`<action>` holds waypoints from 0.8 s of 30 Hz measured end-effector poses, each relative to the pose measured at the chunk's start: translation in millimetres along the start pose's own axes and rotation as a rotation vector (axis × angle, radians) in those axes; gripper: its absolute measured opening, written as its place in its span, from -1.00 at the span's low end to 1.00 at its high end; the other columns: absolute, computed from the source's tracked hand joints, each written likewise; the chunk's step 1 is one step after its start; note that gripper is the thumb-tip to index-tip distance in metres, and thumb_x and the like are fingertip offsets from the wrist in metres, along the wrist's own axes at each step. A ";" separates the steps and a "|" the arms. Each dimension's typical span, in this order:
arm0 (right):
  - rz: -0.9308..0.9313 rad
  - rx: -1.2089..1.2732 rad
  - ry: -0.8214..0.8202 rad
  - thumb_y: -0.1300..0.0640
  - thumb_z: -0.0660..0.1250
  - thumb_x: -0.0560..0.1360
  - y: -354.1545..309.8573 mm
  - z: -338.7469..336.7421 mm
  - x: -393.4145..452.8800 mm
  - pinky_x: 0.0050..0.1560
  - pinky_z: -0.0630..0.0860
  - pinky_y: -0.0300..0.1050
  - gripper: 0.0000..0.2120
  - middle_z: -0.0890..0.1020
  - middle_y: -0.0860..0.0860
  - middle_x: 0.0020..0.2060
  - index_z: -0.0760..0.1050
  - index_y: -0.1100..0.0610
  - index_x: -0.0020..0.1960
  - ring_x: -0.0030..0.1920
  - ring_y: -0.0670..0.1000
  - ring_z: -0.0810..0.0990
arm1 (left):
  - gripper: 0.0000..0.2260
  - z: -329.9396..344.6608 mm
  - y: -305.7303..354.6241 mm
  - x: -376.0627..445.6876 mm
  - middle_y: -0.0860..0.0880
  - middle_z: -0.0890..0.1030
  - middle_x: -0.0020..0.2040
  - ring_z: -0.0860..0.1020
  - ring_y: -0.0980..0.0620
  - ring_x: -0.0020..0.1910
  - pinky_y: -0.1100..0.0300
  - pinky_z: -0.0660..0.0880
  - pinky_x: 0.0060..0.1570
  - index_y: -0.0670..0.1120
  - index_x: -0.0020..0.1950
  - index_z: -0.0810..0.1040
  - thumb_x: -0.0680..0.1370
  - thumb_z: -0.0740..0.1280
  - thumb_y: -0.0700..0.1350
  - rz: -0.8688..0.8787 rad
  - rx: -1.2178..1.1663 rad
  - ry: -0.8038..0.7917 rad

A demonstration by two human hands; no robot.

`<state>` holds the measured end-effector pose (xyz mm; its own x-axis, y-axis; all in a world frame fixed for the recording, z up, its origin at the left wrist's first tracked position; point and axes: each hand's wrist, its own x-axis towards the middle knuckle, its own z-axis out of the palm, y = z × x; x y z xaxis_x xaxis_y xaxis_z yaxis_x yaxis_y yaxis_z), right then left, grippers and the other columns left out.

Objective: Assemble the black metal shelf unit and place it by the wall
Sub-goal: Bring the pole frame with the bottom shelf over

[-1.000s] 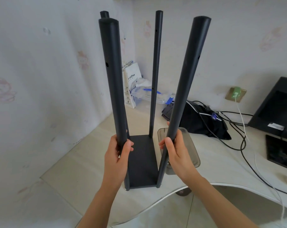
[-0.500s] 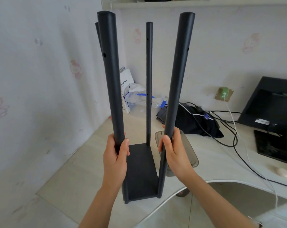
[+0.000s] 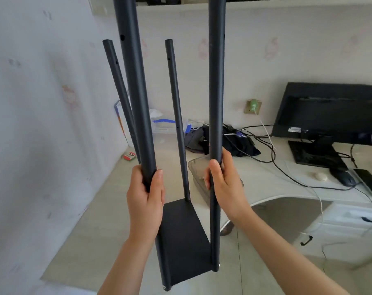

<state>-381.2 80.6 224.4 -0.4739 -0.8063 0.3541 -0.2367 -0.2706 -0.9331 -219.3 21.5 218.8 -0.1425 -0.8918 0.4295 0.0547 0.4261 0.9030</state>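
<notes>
The black metal shelf unit is a flat bottom panel (image 3: 184,237) with several upright black tubes. It is held up above the pale desk (image 3: 91,209), tilted a little towards me. My left hand (image 3: 145,199) grips the near left tube (image 3: 134,92) low down. My right hand (image 3: 223,182) grips the near right tube (image 3: 217,81) at about the same height. Two thinner-looking far tubes, the far left tube (image 3: 117,81) and the far right tube (image 3: 174,99), rise behind. The tops of the near tubes run out of frame.
A clear plastic tray (image 3: 196,169) lies on the desk behind the unit. Black cloth and cables (image 3: 244,143) sit further back, a monitor (image 3: 330,111) and mouse (image 3: 345,177) to the right. Bags (image 3: 159,124) fill the corner; the wall (image 3: 42,103) runs along the left.
The shelf unit has come up off the desk and nearer to me. Both hands keep their grip on the near tubes, and the view has tilted upward.
</notes>
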 end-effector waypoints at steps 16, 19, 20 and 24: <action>0.026 -0.051 0.435 0.12 0.09 0.69 -68.2 -66.2 -125.2 -0.46 0.36 -0.19 -0.82 0.41 0.17 -0.37 0.43 -0.11 0.13 -0.41 0.10 0.34 | -0.84 33.2 72.0 -78.4 0.00 0.41 -0.43 0.35 0.01 -0.55 0.16 0.34 -0.54 -0.05 -0.10 0.46 0.59 0.32 0.02 0.038 -0.243 -0.321; 0.005 -0.097 0.531 0.11 0.10 0.69 -78.0 -97.3 -152.6 -0.46 0.37 -0.23 -0.82 0.40 0.15 -0.39 0.42 -0.09 0.19 -0.45 0.03 0.36 | -0.86 59.7 87.3 -99.1 -0.02 0.41 -0.42 0.36 0.03 -0.55 0.18 0.35 -0.55 0.02 -0.12 0.47 0.58 0.32 0.04 0.052 -0.289 -0.408; 0.003 -0.117 0.566 0.10 0.10 0.69 -80.3 -108.6 -162.5 -0.46 0.37 -0.25 -0.82 0.41 0.10 -0.40 0.42 -0.07 0.20 -0.46 0.00 0.37 | -0.83 69.5 91.4 -107.1 -0.06 0.41 -0.41 0.36 0.02 -0.54 0.17 0.35 -0.55 -0.01 -0.11 0.47 0.57 0.32 0.06 0.049 -0.303 -0.440; 0.031 -0.176 0.692 0.10 0.11 0.68 -87.9 -158.7 -207.2 -0.46 0.39 -0.20 -0.82 0.44 0.05 -0.41 0.41 -0.12 0.20 -0.45 0.02 0.40 | -0.78 113.0 104.3 -148.6 -0.11 0.41 -0.40 0.37 -0.04 -0.53 0.12 0.36 -0.54 -0.04 -0.10 0.46 0.57 0.31 0.10 0.036 -0.336 -0.572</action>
<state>-396.8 354.9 243.0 -0.8984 -0.2774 0.3405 -0.3200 -0.1174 -0.9401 -304.1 215.7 247.8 -0.6317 -0.6170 0.4693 0.3611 0.3015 0.8824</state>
